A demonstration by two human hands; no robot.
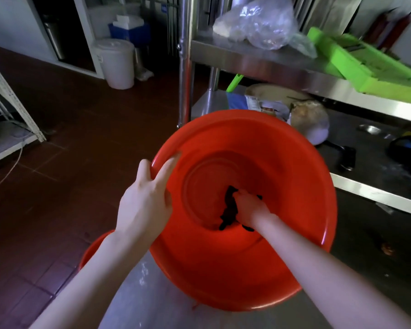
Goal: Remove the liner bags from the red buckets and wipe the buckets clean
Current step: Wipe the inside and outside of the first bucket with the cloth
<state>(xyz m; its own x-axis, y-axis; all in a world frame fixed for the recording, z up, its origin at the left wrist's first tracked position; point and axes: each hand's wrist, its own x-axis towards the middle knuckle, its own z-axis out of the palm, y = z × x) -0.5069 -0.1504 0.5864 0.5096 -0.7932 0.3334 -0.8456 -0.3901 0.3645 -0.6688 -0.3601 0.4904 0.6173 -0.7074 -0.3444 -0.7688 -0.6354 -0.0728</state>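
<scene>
1. Red bucket (pixel 282 233): tilted with its mouth toward the wearer, lower wall resting on a steel tabletop (pixel 138 305); no liner bag visible inside; interior bare and glossy.
2. Left hand (pixel 145 200): on the bucket's left rim; thumb outside the lip, fingers (pixel 170 166) laid over the edge onto the inner wall; a loose steadying hold rather than a full clench.
3. Right hand (pixel 249 207): reached deep into the bucket, fingers curled tight around a dark cloth (pixel 229 207); cloth pressed at the near edge of the base, where floor meets wall.
4. Governing relation: the unwiped base ring lies ahead of and to the left of the right fingers, farther down the bucket's axis, which runs away from the wearer; the right hand is the nearer and the only one placed to reach it; the left serves to hold or turn the rim.
5. Second red bucket (pixel 93 248): a rim section showing behind the left forearm, beside the table edge; contents hidden.
6. Judged stage: liner apparently out of this bucket, wiping in hand; second bucket's condition cannot be told.
7. Clear plastic bag (pixel 263 24): crumpled on the upper steel shelf (pixel 259 62); whether it is a removed liner cannot be told.
</scene>
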